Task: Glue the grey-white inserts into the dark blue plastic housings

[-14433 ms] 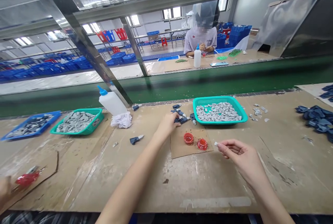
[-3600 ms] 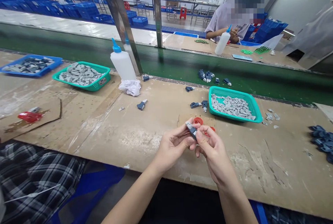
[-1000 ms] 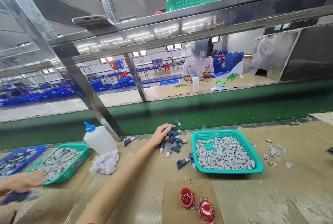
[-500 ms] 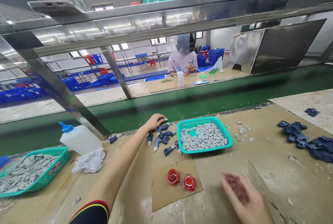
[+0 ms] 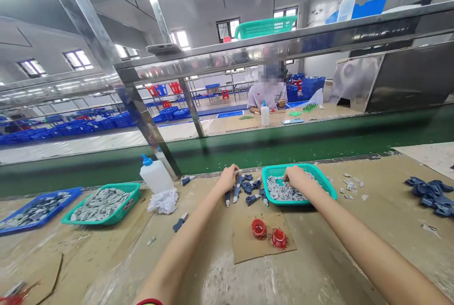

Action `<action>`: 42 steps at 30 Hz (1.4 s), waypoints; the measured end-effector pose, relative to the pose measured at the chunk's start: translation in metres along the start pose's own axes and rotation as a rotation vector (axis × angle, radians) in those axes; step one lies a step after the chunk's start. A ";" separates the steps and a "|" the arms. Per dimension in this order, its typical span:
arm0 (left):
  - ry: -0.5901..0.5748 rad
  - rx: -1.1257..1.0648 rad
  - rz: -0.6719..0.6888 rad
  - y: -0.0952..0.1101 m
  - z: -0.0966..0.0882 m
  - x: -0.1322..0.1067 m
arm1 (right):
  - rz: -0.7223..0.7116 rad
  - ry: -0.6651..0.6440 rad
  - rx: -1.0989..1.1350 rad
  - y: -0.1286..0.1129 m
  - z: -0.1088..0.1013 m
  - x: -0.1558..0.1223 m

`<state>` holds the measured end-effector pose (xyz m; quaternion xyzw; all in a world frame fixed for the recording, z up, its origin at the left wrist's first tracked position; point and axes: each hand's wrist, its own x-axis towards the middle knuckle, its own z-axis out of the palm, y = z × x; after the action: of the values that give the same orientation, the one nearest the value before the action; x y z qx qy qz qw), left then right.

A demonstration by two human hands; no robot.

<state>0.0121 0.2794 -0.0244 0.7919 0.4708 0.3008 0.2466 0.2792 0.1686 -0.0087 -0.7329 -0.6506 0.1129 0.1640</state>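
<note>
My left hand [image 5: 229, 178] rests at the far edge of the table, its fingertips beside a loose cluster of dark-blue plastic parts [image 5: 246, 187] with grey tips. It shows nothing held. My right hand [image 5: 294, 176] reaches down into a teal plastic basket [image 5: 319, 187] heaped with small grey pieces [image 5: 278, 190]. Its fingertips are hidden among them, so I cannot tell whether it grips one. Two red lids [image 5: 259, 228] stand on a brown cardboard sheet [image 5: 248, 248] just below the basket.
A green conveyor belt [image 5: 248, 146] runs behind the table. Left of my hands stand a white glue bottle [image 5: 156, 177], a white rag [image 5: 163, 201] and a second teal basket [image 5: 101, 205]. Dark-blue parts [image 5: 427, 192] lie at right. A co-worker [image 5: 267, 94] sits across the belt.
My right hand has moved from the front of the table into the teal basket. My left hand stays beside the dark-blue parts. The view has tilted upward.
</note>
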 end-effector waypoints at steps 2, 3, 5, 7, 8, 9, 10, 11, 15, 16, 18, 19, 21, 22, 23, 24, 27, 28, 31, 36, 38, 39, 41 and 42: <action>0.078 -0.137 -0.055 0.009 -0.007 -0.014 | 0.004 -0.038 -0.017 0.005 0.003 -0.005; 0.117 -0.216 -0.081 0.015 -0.011 -0.022 | 0.003 -0.060 -0.027 0.007 0.003 -0.007; 0.167 -0.388 -0.127 0.028 -0.020 -0.040 | -0.013 -0.083 -0.050 0.010 0.003 -0.008; 0.173 -0.568 -0.162 0.043 -0.031 -0.062 | -0.050 -0.093 -0.075 0.011 0.002 -0.008; 0.164 -0.655 -0.177 0.051 -0.035 -0.074 | -0.073 -0.091 -0.086 0.011 0.001 -0.009; 0.153 -0.737 -0.189 0.058 -0.040 -0.087 | -0.095 -0.083 -0.093 0.011 -0.001 -0.010; 0.141 -0.812 -0.202 0.066 -0.043 -0.100 | -0.114 -0.068 -0.095 0.010 -0.004 -0.012; 0.130 -0.879 -0.217 0.073 -0.046 -0.112 | -0.130 -0.048 -0.090 0.010 -0.008 -0.016; 0.091 -1.084 -0.281 0.099 -0.048 -0.155 | -0.168 0.075 -0.006 0.009 -0.021 -0.054; 0.085 -1.146 -0.306 0.104 -0.046 -0.164 | -0.175 0.119 0.084 0.008 -0.023 -0.070; 0.087 -1.284 -0.378 0.110 -0.040 -0.183 | -0.140 0.203 0.386 0.004 -0.020 -0.108; 0.105 -1.349 -0.422 0.112 -0.035 -0.192 | -0.075 0.208 0.558 0.002 -0.015 -0.128; 0.192 -1.432 -0.500 0.113 -0.024 -0.209 | 0.140 0.208 0.853 -0.005 -0.003 -0.163; 0.263 -1.452 -0.524 0.113 -0.018 -0.217 | 0.251 0.200 0.963 -0.009 0.004 -0.176; 0.341 -1.458 -0.536 0.113 -0.012 -0.224 | 0.345 0.191 1.052 -0.012 0.011 -0.186; 0.419 -1.450 -0.539 0.113 -0.006 -0.230 | 0.414 0.179 1.118 -0.014 0.018 -0.192; 0.571 -1.379 -0.535 0.112 0.006 -0.245 | 0.478 0.154 1.208 -0.020 0.032 -0.194; 0.589 -1.356 -0.533 0.111 0.008 -0.248 | 0.471 0.155 1.215 -0.021 0.035 -0.191; 0.592 -1.317 -0.528 0.109 0.009 -0.256 | 0.439 0.137 1.223 -0.028 0.039 -0.184; 0.548 -1.296 -0.534 0.106 0.010 -0.258 | 0.443 0.111 1.227 -0.036 0.043 -0.184; 0.511 -1.299 -0.531 0.108 0.013 -0.256 | 0.442 0.111 1.220 -0.038 0.044 -0.185; 0.493 -1.303 -0.529 0.109 0.014 -0.255 | 0.439 0.111 1.215 -0.038 0.044 -0.185; 0.464 -1.313 -0.530 0.113 0.018 -0.254 | 0.429 0.119 1.196 -0.039 0.044 -0.184; 0.449 -1.318 -0.533 0.115 0.020 -0.253 | 0.423 0.125 1.184 -0.039 0.044 -0.184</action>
<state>-0.0006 0.0010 -0.0229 0.2584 0.4078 0.6052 0.6330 0.2029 -0.0056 -0.0430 -0.6358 -0.3080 0.4409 0.5536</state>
